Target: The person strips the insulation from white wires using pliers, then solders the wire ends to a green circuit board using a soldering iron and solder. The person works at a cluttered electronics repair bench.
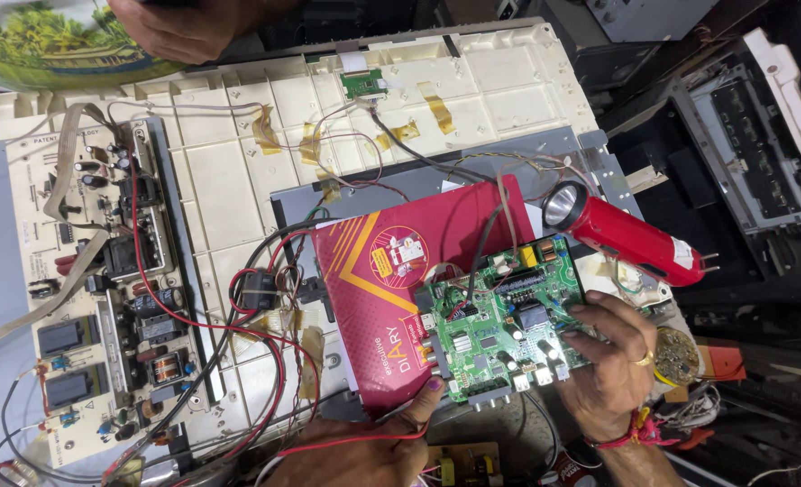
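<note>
Far left, a beige power board [103, 298] dense with coils and capacitors; its lower corner runs out of frame. Red and black wires [265, 334] loop rightward over the cream ribbed plastic back panel [229, 189]. My left hand [373, 446] is mostly cut off at the bottom edge; fingers loosely spread, one fingertip pressing the lower edge of a glossy red diary [373, 271]. On the diary lies the green circuit board [504, 316]. My right hand [608, 361] clamps its right edge, fingertips on top. A red plastic torch [626, 234] lies just beyond. Another person's hand [184, 27] is cropped at top.
</note>
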